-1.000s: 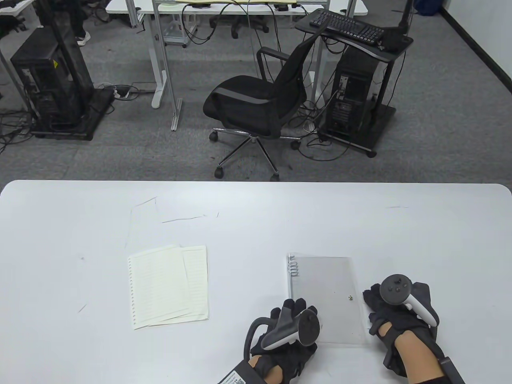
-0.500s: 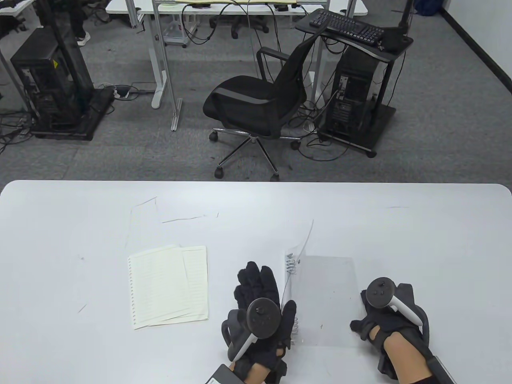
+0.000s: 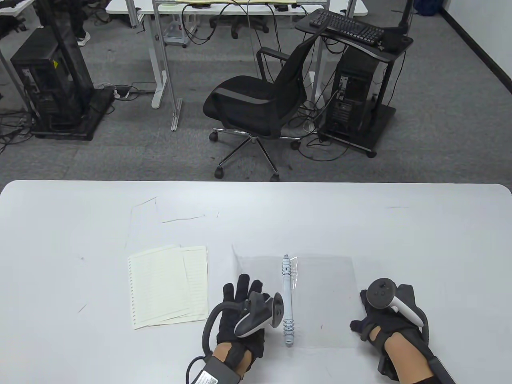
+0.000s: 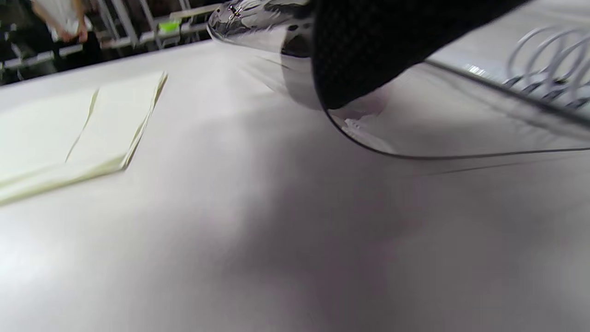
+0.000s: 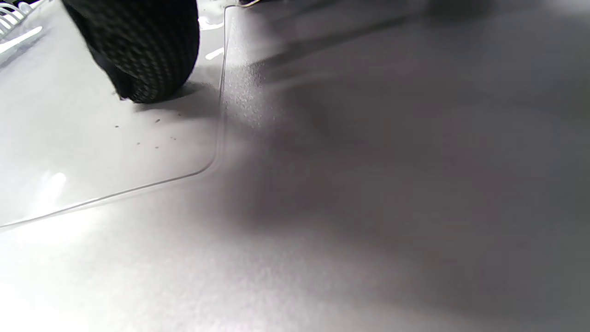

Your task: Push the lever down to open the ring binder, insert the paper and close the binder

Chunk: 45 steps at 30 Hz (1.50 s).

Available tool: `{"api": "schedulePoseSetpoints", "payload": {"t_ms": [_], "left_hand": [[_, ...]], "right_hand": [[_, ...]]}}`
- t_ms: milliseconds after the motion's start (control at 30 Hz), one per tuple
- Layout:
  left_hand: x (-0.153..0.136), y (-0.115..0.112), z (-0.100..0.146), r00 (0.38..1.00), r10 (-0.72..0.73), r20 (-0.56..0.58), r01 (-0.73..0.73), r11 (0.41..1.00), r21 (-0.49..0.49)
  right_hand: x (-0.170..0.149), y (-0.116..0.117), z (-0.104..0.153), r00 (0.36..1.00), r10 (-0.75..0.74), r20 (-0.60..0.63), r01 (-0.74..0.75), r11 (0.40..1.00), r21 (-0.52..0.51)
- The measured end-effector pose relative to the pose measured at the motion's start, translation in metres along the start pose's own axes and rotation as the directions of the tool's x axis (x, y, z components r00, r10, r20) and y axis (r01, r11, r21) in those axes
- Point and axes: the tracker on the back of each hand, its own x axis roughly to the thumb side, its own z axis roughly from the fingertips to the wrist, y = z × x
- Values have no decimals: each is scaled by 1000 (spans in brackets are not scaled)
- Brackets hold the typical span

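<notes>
The clear ring binder lies flat and spread on the white table (image 3: 80, 224), its metal ring spine (image 3: 288, 300) running front to back between the two covers. My left hand (image 3: 242, 290) lies with straight fingers on the left cover (image 3: 256, 268); in the left wrist view a fingertip (image 4: 364, 55) presses that clear cover (image 4: 461, 120) down beside the rings (image 4: 544, 60). My right hand (image 3: 362, 312) rests at the right cover's (image 3: 328, 296) outer edge, one fingertip (image 5: 143, 50) pressing the cover (image 5: 92, 152). The cream punched paper (image 3: 168, 286) lies to the left, untouched.
Beyond the table's far edge stand a black office chair (image 3: 256, 104), computer towers (image 3: 352, 100) and desk legs. The paper stack (image 4: 69, 133) also shows at the left of the left wrist view.
The front cover has swung from closed, through upright, over to the left and now lies flat. My left hand followed it left and presses it down. The right hand barely moved.
</notes>
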Motion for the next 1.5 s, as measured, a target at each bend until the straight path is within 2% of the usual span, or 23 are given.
{"api": "schedulePoseSetpoints", "payload": {"t_ms": [67, 233, 333, 367, 433, 467, 533, 600, 633, 767, 900, 1033, 1233, 1333, 1367, 1500], "left_hand": [[-14, -6, -8, 998, 42, -39, -44, 998, -49], [-61, -1, -7, 967, 205, -149, -228, 960, -162], [-73, 3, -2, 949, 248, -193, -274, 954, -121], [-70, 7, 0, 955, 246, -163, -261, 962, -77], [-58, 13, 3, 950, 312, -12, -313, 950, -1], [-46, 14, 4, 917, 377, 130, -383, 923, 25], [-21, 11, 4, 808, 478, 344, -507, 862, -7], [-4, 5, 1, 739, 514, 435, -544, 837, -65], [2, 3, 0, 726, 520, 450, -547, 833, -79], [18, -9, -7, 777, 480, 407, -501, 864, -62], [26, -20, -14, 769, 493, 408, -497, 862, -104], [31, -25, -17, 805, 444, 393, -438, 892, -110], [30, -29, -20, 796, 486, 361, -451, 874, -181], [30, -28, -20, 799, 483, 358, -447, 875, -183], [30, -28, -20, 799, 484, 356, -446, 875, -189], [29, -29, -20, 792, 497, 354, -455, 868, -199]], "right_hand": [[0, 0, 0, 1000, -2, 0, 2, 1000, 1], [0, 0, 1, 1000, -3, 1, 3, 1000, 5], [0, 0, 1, 1000, 0, 1, 0, 1000, 7], [0, 0, 1, 1000, 0, 1, 0, 1000, 7], [0, 0, 1, 1000, 0, 1, 0, 1000, 8], [0, 0, 1, 1000, 1, 1, -1, 1000, 8], [0, 0, 1, 1000, 0, 2, 0, 1000, 9], [1, 0, 1, 1000, -1, 2, 1, 1000, 9], [1, 0, 1, 1000, -1, 2, 1, 1000, 10], [1, 0, 1, 1000, -1, 3, 1, 1000, 11], [1, 0, 1, 1000, -1, 3, 1, 1000, 12], [1, 0, 1, 1000, -1, 3, 1, 1000, 12], [1, 1, 2, 1000, -2, 5, 2, 1000, 0], [7, -1, 5, 999, 14, 34, -13, 999, -49], [10, -4, 8, 998, 37, 52, -32, 995, -93], [43, -21, 21, 979, 22, 204, 24, 975, -222]]}}
